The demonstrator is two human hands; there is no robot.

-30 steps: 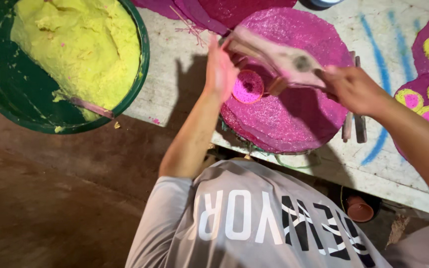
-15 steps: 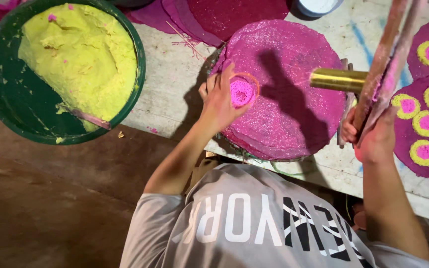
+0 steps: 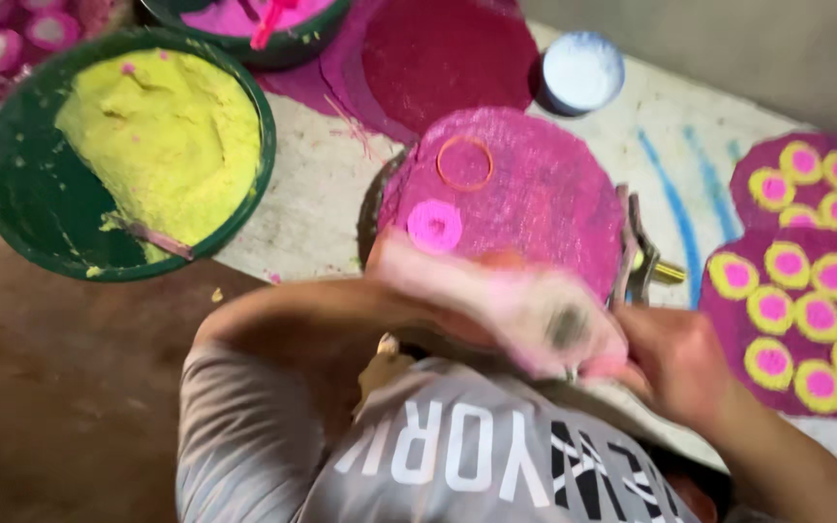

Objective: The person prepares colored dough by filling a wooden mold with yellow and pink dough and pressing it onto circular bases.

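Our left hand (image 3: 496, 300) and right hand (image 3: 675, 358) meet low over the near edge of the pink disc (image 3: 525, 194). Both are closed on a pale, pink-smeared tool (image 3: 535, 315), too blurred to name, its long axis running left to right across our chest. The disc lies just beyond the hands on the desk (image 3: 322, 194), carrying a small bright pink dot (image 3: 435, 226) and a ring mark (image 3: 465, 162). Half a second ago the left hand pressed on that dot and the right held the tool upright; now both have drawn back toward us.
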